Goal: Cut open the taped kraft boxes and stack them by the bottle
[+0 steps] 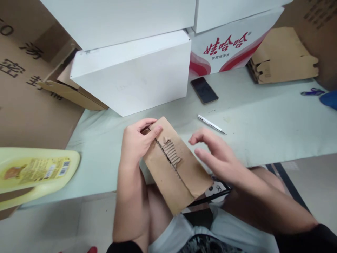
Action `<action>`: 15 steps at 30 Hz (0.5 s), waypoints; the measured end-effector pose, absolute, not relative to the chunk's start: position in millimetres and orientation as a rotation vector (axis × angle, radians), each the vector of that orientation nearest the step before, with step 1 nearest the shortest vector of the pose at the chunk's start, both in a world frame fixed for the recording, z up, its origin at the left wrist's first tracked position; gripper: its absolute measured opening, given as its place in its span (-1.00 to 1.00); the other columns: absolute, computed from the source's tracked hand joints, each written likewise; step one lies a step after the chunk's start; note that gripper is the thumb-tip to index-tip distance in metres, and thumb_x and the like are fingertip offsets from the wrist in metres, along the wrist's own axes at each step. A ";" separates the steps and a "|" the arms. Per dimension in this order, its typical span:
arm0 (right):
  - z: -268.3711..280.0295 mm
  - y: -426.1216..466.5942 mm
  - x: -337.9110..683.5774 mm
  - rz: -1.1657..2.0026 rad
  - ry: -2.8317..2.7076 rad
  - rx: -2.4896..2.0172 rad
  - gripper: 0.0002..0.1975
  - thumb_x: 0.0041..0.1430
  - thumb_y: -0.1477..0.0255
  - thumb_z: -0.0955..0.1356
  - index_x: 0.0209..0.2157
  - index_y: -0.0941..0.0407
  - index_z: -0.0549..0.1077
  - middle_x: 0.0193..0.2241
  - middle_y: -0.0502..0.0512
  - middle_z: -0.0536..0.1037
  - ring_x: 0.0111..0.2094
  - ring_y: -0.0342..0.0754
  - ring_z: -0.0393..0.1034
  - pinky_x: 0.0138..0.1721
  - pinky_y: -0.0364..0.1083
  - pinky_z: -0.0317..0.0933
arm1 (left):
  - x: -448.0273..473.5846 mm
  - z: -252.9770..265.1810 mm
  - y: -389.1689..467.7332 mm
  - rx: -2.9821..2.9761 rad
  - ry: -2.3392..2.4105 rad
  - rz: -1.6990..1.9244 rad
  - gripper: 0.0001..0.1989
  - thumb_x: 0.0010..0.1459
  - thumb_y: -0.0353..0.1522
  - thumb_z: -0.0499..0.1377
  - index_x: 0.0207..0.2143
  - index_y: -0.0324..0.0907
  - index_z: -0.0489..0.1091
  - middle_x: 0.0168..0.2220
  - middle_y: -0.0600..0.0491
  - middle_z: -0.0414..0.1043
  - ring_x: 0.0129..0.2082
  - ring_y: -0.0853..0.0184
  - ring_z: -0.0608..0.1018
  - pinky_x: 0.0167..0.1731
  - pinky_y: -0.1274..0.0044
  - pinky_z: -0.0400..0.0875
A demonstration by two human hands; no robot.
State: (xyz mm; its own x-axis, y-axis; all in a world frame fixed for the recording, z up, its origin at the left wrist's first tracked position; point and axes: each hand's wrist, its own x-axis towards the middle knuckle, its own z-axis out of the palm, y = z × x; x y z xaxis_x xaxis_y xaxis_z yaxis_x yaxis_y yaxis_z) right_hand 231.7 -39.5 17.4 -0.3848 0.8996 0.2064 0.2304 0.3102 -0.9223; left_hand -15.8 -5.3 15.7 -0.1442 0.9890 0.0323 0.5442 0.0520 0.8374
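A brown cardboard box [181, 168] is held tilted over the table's near edge, above my lap. Its upper face has a seam along it and a torn patch where the corrugated layer shows. My left hand [140, 138] grips the far left end, thumb on top and the other fingers partly hidden behind the box. My right hand [214, 151] hovers just to the right of the box, slightly blurred, with thumb and index finger apart and nothing between them. Beyond that hand a white pen [211, 124] lies on the table.
A dark phone [204, 90] lies behind the pen. White boxes [131, 77] stand along the back of the greenish table [276, 130]. Flattened cardboard [286, 66] and purple-handled scissors [313, 92] are at the right. A yellow bottle [39, 172] is at the left.
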 end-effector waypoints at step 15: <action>-33.9 -19.6 232.4 1.568 -1.990 -0.974 -0.46 0.28 -0.01 0.34 0.06 0.09 0.23 0.08 0.29 0.47 0.12 0.15 0.42 0.16 0.18 0.33 | -28.4 11.8 -21.3 1.685 1.367 1.385 -0.83 0.06 -0.23 0.43 -0.29 -0.08 0.64 -0.26 0.04 0.71 -0.24 0.22 0.72 -0.19 0.39 0.65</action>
State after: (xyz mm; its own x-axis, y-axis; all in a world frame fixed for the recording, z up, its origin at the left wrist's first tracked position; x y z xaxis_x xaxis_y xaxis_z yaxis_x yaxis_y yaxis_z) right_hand 232.4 -19.6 -33.9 -0.6645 0.7416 -0.0924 0.2633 0.1165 -0.9577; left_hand -28.4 -21.3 11.8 -0.0537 0.9299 0.3639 0.3514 -0.3235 0.8786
